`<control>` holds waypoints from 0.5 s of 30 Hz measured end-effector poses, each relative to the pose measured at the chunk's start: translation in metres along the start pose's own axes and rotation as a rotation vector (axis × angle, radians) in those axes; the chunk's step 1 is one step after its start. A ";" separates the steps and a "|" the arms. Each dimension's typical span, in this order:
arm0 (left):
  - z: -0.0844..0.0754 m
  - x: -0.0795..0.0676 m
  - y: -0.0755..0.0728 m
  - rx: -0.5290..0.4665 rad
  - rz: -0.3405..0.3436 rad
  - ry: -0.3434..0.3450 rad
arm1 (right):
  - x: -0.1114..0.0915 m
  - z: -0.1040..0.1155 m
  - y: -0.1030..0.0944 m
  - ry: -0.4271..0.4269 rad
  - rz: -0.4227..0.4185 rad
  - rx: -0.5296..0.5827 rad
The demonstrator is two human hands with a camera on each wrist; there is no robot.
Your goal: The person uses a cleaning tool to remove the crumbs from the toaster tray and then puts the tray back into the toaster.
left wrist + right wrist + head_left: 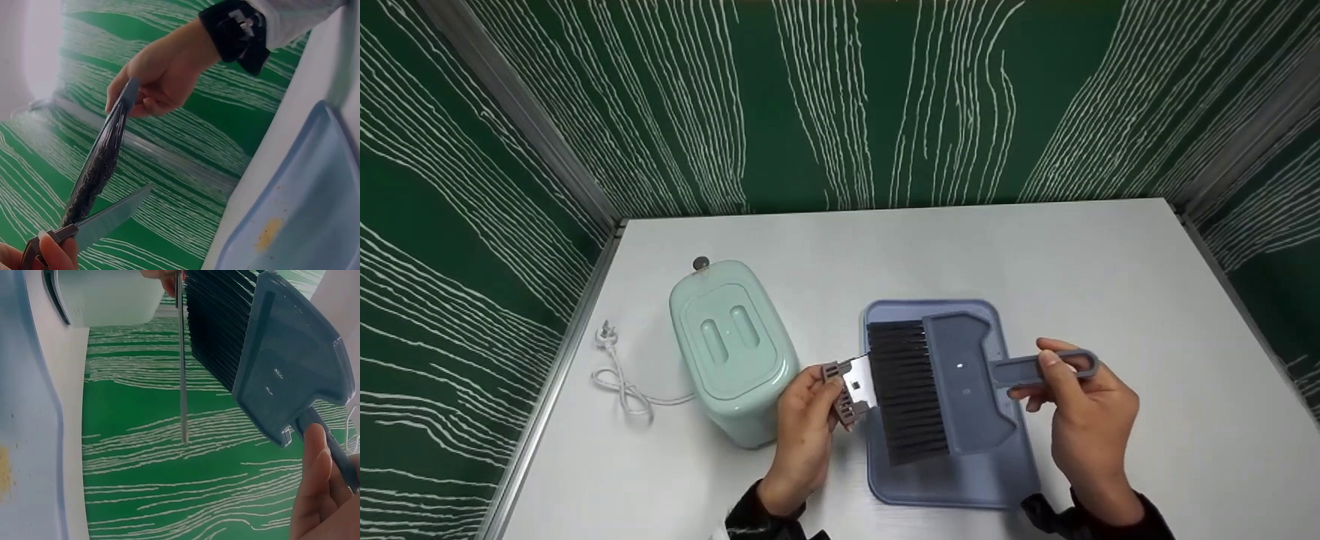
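My left hand [804,420] pinches the grey slotted end of a thin metal crumb tray [861,381], which tilts in the left wrist view. In my right hand [1091,420] is the handle of a blue-grey hand brush [964,382] with black bristles [906,390]. The bristles cover much of the crumb tray in the head view, and their tips are close to its slotted end; firm contact cannot be told. Below both is a shallow blue tray [952,491], with yellowish crumbs [270,234] on it in the left wrist view.
Close to my left hand stands a mint-green toaster [750,405] with its lid [731,341] on. Its white cord and plug [622,382] lie on the white table [825,262] to the left. Green walls [817,105] with white lines enclose the table's back and sides.
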State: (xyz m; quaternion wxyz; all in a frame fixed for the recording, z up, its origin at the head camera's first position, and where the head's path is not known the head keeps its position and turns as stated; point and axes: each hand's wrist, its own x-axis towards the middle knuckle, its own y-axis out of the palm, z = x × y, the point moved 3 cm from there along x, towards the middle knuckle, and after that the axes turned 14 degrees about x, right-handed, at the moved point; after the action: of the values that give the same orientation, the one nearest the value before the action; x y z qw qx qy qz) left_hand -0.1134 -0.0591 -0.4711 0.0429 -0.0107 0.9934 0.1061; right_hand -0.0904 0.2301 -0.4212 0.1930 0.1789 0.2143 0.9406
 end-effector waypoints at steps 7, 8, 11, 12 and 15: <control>0.001 -0.001 0.003 -0.008 0.057 -0.053 | -0.003 -0.006 0.004 0.036 0.041 -0.027; 0.001 -0.001 0.004 -0.006 0.059 -0.056 | -0.003 -0.006 0.004 0.031 0.045 -0.035; 0.001 -0.001 0.003 -0.001 0.058 -0.057 | -0.003 -0.007 0.004 0.015 0.055 -0.068; 0.002 -0.001 0.003 0.000 0.058 -0.057 | -0.003 -0.006 0.004 0.011 0.058 -0.082; 0.002 -0.001 0.003 0.004 0.058 -0.056 | -0.003 -0.006 0.003 0.001 0.070 -0.109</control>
State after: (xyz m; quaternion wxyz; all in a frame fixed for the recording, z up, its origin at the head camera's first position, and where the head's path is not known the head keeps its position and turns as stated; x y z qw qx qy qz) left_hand -0.1124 -0.0555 -0.4719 0.0675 0.0210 0.9919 0.1055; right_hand -0.0913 0.2237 -0.4258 0.1695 0.1749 0.1565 0.9572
